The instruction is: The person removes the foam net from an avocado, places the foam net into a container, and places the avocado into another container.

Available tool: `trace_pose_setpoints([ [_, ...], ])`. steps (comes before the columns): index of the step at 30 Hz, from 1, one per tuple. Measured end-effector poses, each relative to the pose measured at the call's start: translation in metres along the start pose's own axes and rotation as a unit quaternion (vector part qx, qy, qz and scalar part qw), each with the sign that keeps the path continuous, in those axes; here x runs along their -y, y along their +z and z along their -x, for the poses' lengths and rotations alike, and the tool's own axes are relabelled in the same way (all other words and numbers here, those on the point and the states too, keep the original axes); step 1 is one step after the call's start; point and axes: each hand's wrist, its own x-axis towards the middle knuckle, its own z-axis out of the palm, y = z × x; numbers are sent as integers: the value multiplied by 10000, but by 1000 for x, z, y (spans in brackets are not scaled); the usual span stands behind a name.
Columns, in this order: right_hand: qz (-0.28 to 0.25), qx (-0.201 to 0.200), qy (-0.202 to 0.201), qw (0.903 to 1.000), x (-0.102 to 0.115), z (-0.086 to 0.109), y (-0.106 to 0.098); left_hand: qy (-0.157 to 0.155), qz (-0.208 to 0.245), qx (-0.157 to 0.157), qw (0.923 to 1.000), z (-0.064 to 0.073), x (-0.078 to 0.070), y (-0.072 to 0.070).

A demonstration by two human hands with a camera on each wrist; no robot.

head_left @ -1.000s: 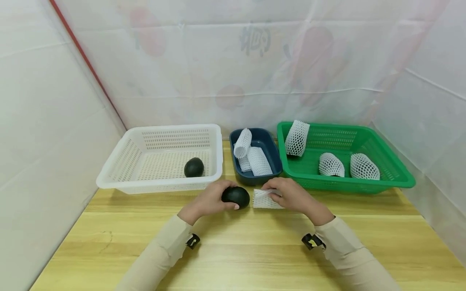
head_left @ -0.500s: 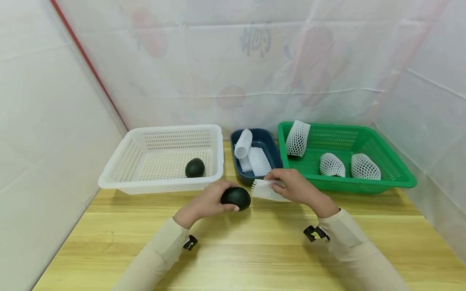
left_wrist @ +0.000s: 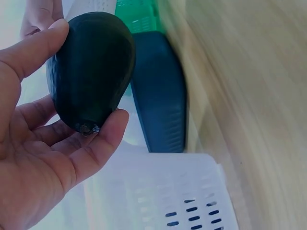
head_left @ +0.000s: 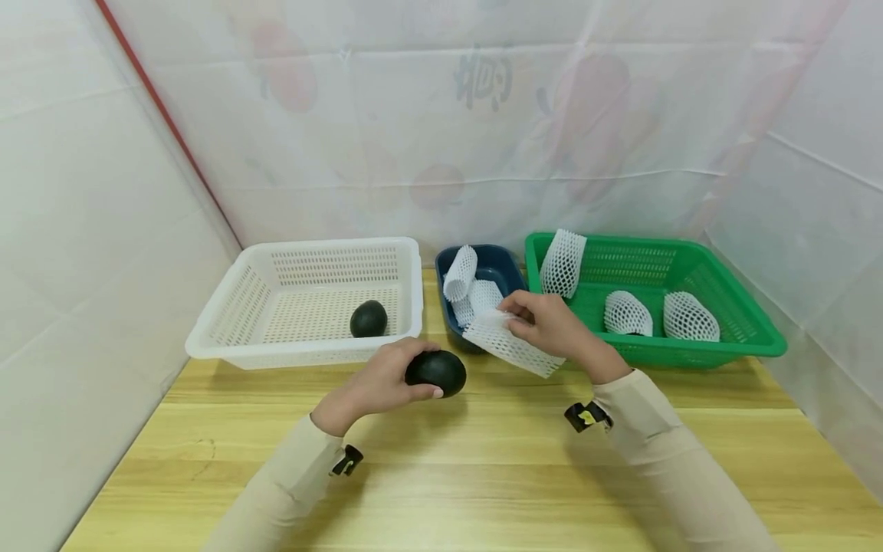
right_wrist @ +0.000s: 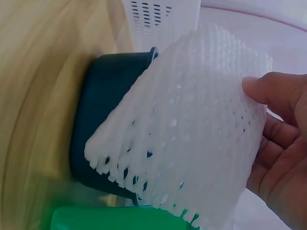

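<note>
blue tub (head_left: 509, 268) of foam nets (head_left: 461, 274), left hand (head_left: 379, 379) gripping avocado (head_left: 439, 373), right hand (head_left: 557, 328) pinching another net (head_left: 513, 343)

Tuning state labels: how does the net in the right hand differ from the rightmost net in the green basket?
Shape: the held net is flattened; the rightmost net bulges round.
Mesh: the held net's holes look narrow; the rightmost net's look wider, with dark showing through.
Support: the right hand pinches the held net in the air; the rightmost net rests in the green basket.
Shared: both are white mesh.
</note>
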Motion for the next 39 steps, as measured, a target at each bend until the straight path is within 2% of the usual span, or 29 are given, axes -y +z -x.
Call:
trace_pose_setpoints([
  [4, 55, -94, 155, 9998, -6, -9, 0, 40, 6, -106, 9999, 2, 1, -4],
  [8, 23, -154, 535, 9984, -12, -18, 1, 51, -10, -227, 9997, 5, 1, -7],
  [15, 29, -391, 1124, 9929, -22, -33, 3, -231, 169, -295, 9992, 8, 2, -13],
  [20, 100, -687, 1632, 9841, -29, -45, 2, -258, 269, -415, 9984, 10, 3, -17],
  [24, 52, -804, 2235, 9714, -37, -54, -1, -212, 259, -455, 9984, 10, 4, -19],
  [28, -197, -598, 2946, 9535, -41, -59, -4, -155, 236, -505, 9983, 10, 5, -21],
  [31, -253, -332, 3251, 9448, -43, -59, -5, -114, 238, -529, 9983, 11, 4, -23],
  [39, -365, -177, 3271, 9441, -43, -55, -5, -138, 207, -511, 9984, 11, 3, -27],
])
